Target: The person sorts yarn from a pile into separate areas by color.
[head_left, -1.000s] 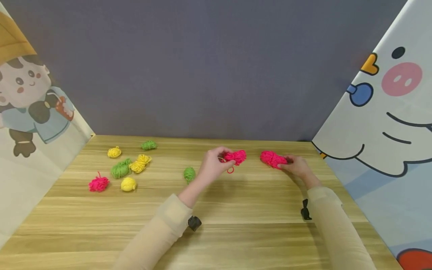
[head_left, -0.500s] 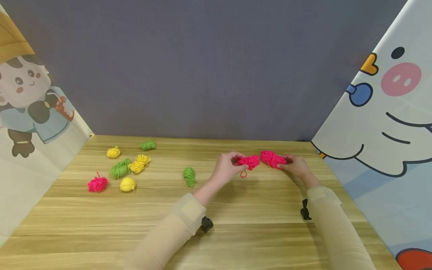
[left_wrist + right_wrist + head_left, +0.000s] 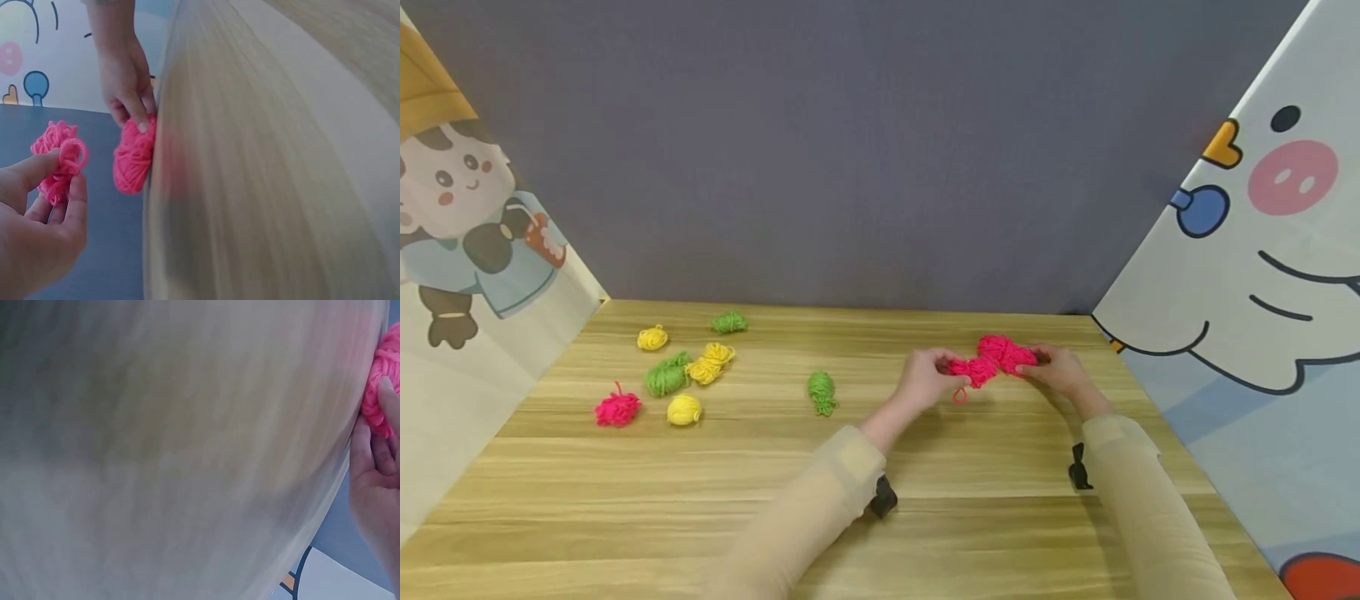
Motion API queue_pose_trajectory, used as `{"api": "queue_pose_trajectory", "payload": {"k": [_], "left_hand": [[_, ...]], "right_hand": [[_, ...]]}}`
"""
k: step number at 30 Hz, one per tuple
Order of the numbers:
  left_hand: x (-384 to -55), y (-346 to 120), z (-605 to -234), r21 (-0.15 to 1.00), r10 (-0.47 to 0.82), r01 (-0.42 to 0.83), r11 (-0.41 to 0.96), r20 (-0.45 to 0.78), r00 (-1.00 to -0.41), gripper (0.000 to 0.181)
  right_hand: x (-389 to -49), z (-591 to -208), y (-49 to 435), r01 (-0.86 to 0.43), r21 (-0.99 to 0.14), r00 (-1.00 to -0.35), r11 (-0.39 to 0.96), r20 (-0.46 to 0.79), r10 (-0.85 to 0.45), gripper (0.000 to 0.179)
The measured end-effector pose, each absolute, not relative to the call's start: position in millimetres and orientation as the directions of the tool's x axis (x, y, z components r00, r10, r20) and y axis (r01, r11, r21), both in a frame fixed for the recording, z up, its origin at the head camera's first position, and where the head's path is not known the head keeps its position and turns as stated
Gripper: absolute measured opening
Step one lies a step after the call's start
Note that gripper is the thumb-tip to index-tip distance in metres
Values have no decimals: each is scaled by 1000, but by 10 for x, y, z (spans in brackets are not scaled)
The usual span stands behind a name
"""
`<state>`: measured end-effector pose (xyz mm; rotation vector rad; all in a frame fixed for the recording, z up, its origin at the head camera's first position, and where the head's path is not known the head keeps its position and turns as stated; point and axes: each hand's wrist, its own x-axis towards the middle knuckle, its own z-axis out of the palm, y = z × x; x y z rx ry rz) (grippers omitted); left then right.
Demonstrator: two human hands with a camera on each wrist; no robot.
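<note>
My left hand (image 3: 927,379) pinches a small pink yarn bundle (image 3: 977,372) between thumb and fingers, a loose loop hanging below it. In the left wrist view this bundle (image 3: 55,156) is held up off the table, apart from the larger pink yarn skein (image 3: 134,156). That skein (image 3: 1002,353) lies on the table at the back right, and in the head view the small bundle overlaps its left end. My right hand (image 3: 1063,372) grips the skein's right end, thumb on top. The right wrist view shows the thumb (image 3: 389,400) pressed against the pink strands.
On the wooden table (image 3: 700,500), a green yarn bundle (image 3: 822,392) lies left of centre. Farther left are yellow balls (image 3: 684,410) (image 3: 652,338), a yellow skein (image 3: 711,363), green bundles (image 3: 667,375) (image 3: 730,322) and a pink one (image 3: 617,409). A grey panel (image 3: 850,167) stands behind.
My left hand has moved right and slightly toward me with the small pink bundle, bringing it up to the larger skein in the head view. The right hand has stayed in place on the skein.
</note>
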<state>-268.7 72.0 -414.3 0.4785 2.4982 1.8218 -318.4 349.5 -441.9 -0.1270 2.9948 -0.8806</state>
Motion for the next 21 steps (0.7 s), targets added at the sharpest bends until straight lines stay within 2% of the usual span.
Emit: {"api": "queue_pose_trajectory", "payload": {"k": [13, 21], "left_hand": [[-2801, 1014, -4281, 963, 233, 64, 261, 2, -972, 23], [-2857, 1132, -4344, 949, 232, 17, 316, -60, -971, 24]], "right_hand": [[-3161, -4399, 3466, -73, -546, -997, 834, 16, -76, 49], [-3161, -4414, 3481, -85, -547, -996, 833, 31, -81, 49]]}}
